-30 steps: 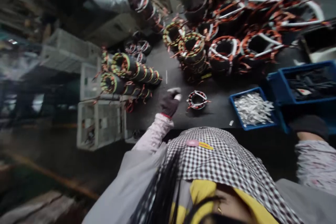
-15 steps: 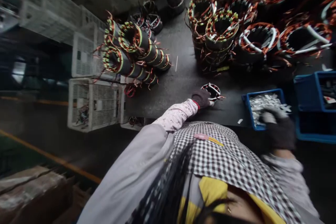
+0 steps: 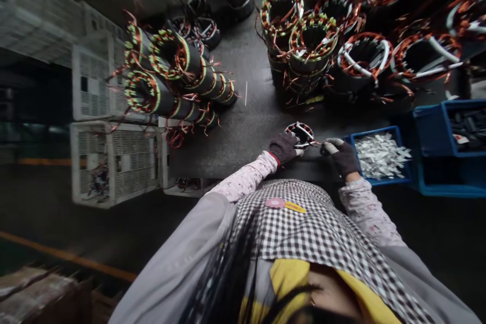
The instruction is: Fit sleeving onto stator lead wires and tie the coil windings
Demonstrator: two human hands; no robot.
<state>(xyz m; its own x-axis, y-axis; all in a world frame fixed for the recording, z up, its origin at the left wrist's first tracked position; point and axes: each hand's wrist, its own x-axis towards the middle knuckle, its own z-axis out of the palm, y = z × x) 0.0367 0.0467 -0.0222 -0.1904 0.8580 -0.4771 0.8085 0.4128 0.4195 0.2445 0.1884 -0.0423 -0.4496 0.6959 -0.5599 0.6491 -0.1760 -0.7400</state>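
Note:
A small motor stator (image 3: pixel 304 130) with copper windings and white sleeving stands on the dark bench in front of me. My left hand (image 3: pixel 284 149), in a dark glove with pale fingertips, is closed on its left side. My right hand (image 3: pixel 341 155), gloved the same way, is beside the stator's right edge, where copper wire ends stick out. Its fingers are pinched together at those wire ends; whatever lies between them is too small to make out. Just right of that hand is a blue bin (image 3: pixel 398 136) filled with small white pieces (image 3: pixel 381 154).
Stacked larger stators (image 3: pixel 313 43) fill the back right, and stators lying on their sides (image 3: pixel 174 61) are piled at left. White plastic crates (image 3: pixel 132 162) line the left edge. Blue bins (image 3: pixel 436 131) with dark parts stand far right. A thin pale stick (image 3: pixel 246 93) lies mid-bench.
My right hand has moved left from the bin of white pieces to the stator's wire ends. My left hand stays on the stator. The whole view has shifted slightly.

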